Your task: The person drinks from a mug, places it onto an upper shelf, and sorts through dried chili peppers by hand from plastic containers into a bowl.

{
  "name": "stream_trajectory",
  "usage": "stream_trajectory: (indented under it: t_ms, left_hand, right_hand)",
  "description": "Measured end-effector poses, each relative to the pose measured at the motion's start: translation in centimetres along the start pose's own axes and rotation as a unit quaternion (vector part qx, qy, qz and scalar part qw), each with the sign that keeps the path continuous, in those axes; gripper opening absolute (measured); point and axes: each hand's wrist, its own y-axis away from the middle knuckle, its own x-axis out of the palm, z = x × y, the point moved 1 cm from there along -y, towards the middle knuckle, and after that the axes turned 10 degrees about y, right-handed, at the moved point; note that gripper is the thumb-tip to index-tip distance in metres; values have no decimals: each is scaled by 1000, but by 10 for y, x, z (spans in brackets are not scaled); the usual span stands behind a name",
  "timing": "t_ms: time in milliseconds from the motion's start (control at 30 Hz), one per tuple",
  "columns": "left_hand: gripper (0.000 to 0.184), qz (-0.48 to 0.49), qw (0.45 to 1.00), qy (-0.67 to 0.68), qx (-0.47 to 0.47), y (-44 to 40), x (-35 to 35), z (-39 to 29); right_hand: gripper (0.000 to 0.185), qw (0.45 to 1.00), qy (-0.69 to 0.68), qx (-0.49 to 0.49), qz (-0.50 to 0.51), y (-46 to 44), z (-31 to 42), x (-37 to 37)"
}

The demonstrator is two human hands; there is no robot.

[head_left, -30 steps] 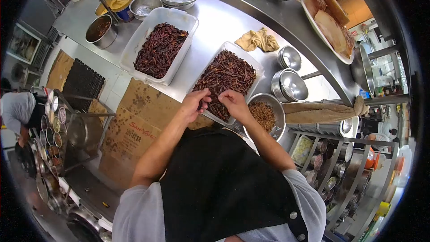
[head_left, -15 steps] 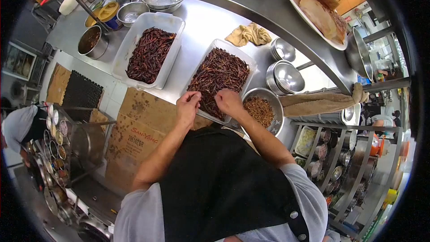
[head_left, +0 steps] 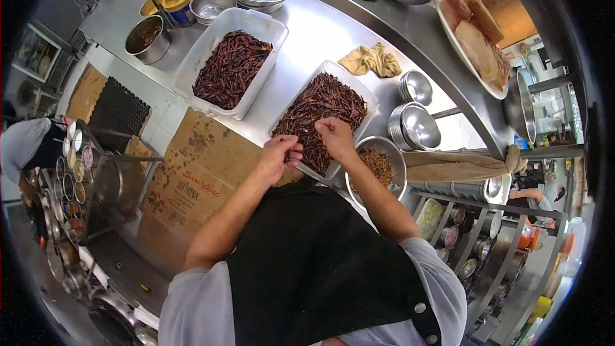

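A clear plastic tub (head_left: pixel 370 104) full of dried dark red chilies (head_left: pixel 330 106) stands on the steel counter before me. My left hand (head_left: pixel 280 157) is at its near left edge, fingers curled in a pinch; anything in them is too small to name. Over the chilies is my right hand (head_left: pixel 334 138), thumb and fingers pressed together, their contents not discernible. Right of the tub, partly behind my right forearm, a perforated steel colander (head_left: pixel 398 170) holds small brown bits (head_left: pixel 377 165). A second tub (head_left: pixel 275 35) of chilies (head_left: pixel 232 69) stands to the left.
Steel bowls (head_left: pixel 419 126) and a tan cloth (head_left: pixel 370 60) lie beyond the tub. A raised shelf (head_left: pixel 416 32) crosses above, bearing a plate of meat (head_left: pixel 477 45). A pot (head_left: pixel 148 39) stands at the left; another person (head_left: pixel 25 147) bends over at the far left.
The view has swung back after shifting. My right hand has moved up and farther over the chilies, while my left stays by the tub's near edge.
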Motion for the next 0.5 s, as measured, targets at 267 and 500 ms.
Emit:
stream_trajectory:
  t_ms: [267, 500]
  left_hand:
    - [9, 76, 989, -109, 64, -19, 14, 17]
    - [8, 62, 995, -68, 42, 2, -27, -2]
  right_hand:
    - [15, 938, -302, 143, 94, 32, -1, -1]
    - [21, 953, 292, -60, 56, -3, -22, -11]
